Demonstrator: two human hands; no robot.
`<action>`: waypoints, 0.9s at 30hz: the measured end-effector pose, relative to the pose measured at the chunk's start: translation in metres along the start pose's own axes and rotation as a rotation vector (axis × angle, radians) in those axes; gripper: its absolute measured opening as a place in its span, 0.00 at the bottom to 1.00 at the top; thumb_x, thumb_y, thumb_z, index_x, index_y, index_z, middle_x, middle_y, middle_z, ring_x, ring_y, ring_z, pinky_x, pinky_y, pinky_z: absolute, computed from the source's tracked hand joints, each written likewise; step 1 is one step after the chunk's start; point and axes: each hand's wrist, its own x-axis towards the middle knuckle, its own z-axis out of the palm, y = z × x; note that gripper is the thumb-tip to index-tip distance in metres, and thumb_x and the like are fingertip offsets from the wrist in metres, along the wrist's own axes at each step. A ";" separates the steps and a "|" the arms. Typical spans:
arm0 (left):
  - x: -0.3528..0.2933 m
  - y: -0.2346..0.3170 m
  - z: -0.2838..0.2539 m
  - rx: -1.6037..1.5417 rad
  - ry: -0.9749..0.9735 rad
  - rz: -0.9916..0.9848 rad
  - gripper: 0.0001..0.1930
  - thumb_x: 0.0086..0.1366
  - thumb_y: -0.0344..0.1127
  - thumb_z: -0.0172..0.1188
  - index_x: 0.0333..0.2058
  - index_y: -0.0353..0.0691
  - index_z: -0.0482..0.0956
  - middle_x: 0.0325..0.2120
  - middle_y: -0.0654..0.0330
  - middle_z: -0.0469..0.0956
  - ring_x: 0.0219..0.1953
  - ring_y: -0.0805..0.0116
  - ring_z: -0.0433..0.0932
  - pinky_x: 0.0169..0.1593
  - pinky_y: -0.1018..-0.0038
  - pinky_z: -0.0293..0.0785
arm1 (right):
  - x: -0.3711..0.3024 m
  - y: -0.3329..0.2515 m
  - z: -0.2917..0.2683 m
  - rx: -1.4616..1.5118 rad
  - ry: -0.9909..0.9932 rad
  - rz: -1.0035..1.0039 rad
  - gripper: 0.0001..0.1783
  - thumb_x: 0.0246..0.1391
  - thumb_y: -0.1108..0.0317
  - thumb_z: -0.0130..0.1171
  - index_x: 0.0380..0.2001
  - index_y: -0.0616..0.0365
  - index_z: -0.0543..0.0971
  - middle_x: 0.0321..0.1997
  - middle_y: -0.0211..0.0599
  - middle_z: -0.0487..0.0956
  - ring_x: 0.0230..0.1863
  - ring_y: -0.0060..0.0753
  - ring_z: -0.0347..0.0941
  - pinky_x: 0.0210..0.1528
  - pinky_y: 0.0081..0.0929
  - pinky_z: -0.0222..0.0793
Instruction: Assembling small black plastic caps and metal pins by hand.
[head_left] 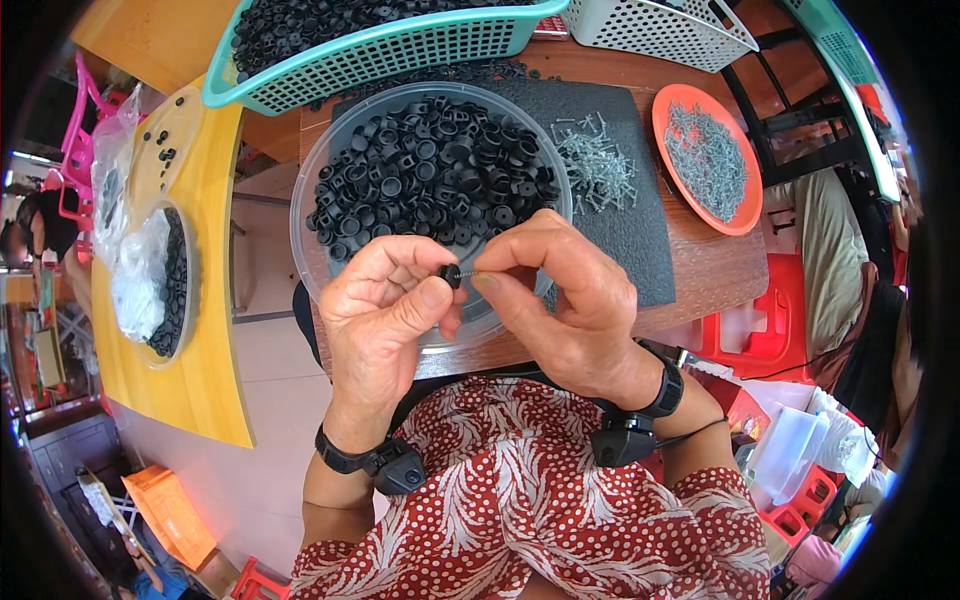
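Observation:
Between thumb and fingertips, my left hand (385, 310) pinches a small black plastic cap (450, 275). My right hand (560, 300) grips a thin metal screw (466, 274) by one end; its threaded part points left at the cap and looks to touch or enter it. Both hands meet over the near side of a round clear tub (306, 190) heaped with small black plastic parts (425, 170). Right of the tub, a pile of loose screws (598, 162) lies on a dark mat (640, 250). More screws fill an orange-red plate (665, 150) farther right.
A teal basket (390, 65) of black parts stands at the far edge, a white perforated basket (660, 35) beside it. On the left, a yellow table (215, 330) carries a tub with a plastic bag (142, 275). A red stool (775, 320) stands to the right.

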 end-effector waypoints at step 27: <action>-0.006 -0.004 0.001 0.260 -0.003 0.118 0.10 0.56 0.26 0.61 0.37 0.28 0.73 0.26 0.60 0.75 0.24 0.78 0.73 0.27 0.84 0.71 | -0.016 0.010 0.003 0.114 -0.043 0.125 0.06 0.48 0.78 0.59 0.32 0.64 0.76 0.28 0.35 0.75 0.26 0.21 0.66 0.28 0.19 0.62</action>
